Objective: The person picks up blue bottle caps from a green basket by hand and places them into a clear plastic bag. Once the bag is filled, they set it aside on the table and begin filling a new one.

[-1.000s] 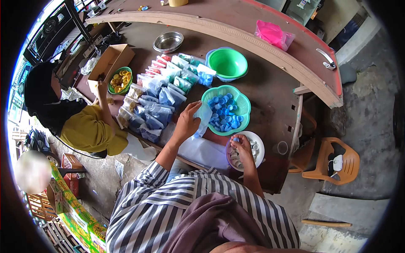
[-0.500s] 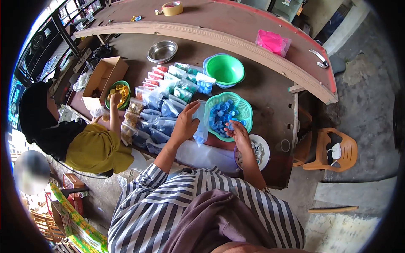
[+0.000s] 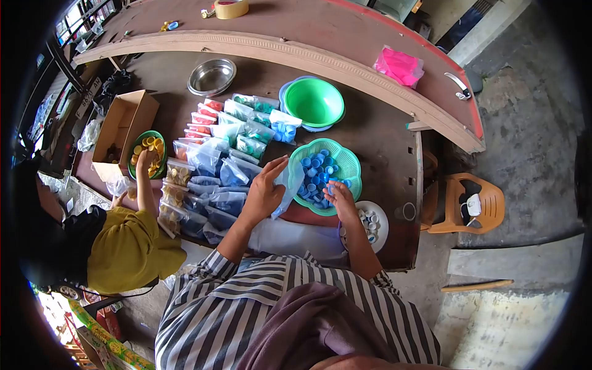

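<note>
A clear bluish plastic bag (image 3: 289, 190) hangs from my left hand (image 3: 264, 192), pinched by its fingers at the left rim of a mint-green plastic basket (image 3: 352, 161). Loose blue bottle caps (image 3: 316, 174) lie in a heap inside that basket. Over the basket's lower right side, my right hand (image 3: 341, 202) has its fingers curled around what looks like a blue cap. The fingertips overlap the pile, so how many caps they hold is hidden. Below the right wrist sits a white plate (image 3: 382, 229) with white and grey caps.
Filled bags (image 3: 216, 179) lie in rows on the left, near a cardboard box (image 3: 117, 123). A co-worker (image 3: 126, 240) reaches into a basket of yellow caps (image 3: 158, 147). Behind stand a metal bowl (image 3: 211, 77) and green basin (image 3: 314, 103); an orange chair (image 3: 493, 203) is at right.
The view has shifted, so the table's things appear further left. My left hand still holds the bag, which now lies closer to the basket's rim. My right hand stays low over the caps.
</note>
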`<move>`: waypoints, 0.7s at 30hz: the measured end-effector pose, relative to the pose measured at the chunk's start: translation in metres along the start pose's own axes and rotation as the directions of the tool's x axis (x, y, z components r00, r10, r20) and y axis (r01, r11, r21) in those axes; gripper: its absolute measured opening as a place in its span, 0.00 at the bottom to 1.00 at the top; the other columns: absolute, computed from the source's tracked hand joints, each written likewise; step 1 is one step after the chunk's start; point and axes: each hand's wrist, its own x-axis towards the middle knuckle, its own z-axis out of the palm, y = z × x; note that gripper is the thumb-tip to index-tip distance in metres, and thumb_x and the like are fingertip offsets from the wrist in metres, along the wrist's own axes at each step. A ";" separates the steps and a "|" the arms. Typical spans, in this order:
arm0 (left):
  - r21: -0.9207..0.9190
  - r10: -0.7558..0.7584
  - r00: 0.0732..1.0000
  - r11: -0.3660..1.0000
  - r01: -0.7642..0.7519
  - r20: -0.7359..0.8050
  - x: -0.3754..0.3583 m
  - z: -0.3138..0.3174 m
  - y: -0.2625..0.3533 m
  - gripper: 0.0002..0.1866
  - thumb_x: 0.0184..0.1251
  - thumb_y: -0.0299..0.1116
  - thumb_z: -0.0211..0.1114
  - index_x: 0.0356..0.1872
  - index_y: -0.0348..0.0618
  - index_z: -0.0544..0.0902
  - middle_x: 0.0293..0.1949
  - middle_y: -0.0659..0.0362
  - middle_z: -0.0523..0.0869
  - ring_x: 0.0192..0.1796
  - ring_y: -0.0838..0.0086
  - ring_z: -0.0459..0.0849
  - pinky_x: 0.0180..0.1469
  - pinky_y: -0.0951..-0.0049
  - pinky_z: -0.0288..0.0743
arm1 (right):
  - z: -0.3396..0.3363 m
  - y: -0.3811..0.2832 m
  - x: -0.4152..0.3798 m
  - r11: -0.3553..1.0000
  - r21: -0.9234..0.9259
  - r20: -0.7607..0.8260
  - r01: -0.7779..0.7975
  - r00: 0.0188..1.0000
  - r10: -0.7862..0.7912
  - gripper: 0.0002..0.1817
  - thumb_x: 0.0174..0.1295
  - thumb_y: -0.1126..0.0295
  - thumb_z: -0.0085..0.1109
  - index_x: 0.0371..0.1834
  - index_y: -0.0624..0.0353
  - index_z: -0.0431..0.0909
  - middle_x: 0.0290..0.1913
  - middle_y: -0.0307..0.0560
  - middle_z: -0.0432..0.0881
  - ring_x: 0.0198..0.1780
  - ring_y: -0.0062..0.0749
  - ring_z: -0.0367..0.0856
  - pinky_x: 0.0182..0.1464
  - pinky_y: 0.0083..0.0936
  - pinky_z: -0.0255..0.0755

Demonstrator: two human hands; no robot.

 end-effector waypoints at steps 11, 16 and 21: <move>-0.037 0.070 0.997 0.997 -0.069 0.023 0.011 -0.007 -0.020 0.32 0.46 0.15 0.52 0.60 0.34 0.75 0.61 0.44 0.77 0.59 0.49 0.79 0.59 0.63 0.74 | 0.012 0.006 0.074 0.440 -0.821 0.153 0.363 0.884 -0.442 0.14 0.55 0.79 0.60 0.46 0.58 0.81 0.48 0.50 0.82 0.53 0.51 0.78 0.57 0.40 0.71; -0.082 -0.028 0.997 0.996 0.034 0.072 0.015 -0.011 -0.018 0.32 0.46 0.15 0.52 0.60 0.34 0.75 0.61 0.44 0.77 0.58 0.49 0.79 0.57 0.62 0.75 | 0.027 0.009 0.102 0.175 -0.911 0.250 0.374 0.837 -0.486 0.15 0.55 0.81 0.58 0.45 0.55 0.83 0.52 0.49 0.76 0.53 0.50 0.74 0.56 0.41 0.70; -0.123 -0.062 0.994 0.990 0.073 0.090 0.020 -0.013 -0.025 0.32 0.46 0.15 0.52 0.60 0.34 0.75 0.61 0.45 0.77 0.52 0.51 0.82 0.49 0.64 0.77 | 0.030 0.004 0.104 -0.045 -0.941 0.315 0.335 0.821 -0.476 0.14 0.57 0.80 0.57 0.45 0.54 0.84 0.52 0.47 0.77 0.51 0.49 0.75 0.51 0.42 0.71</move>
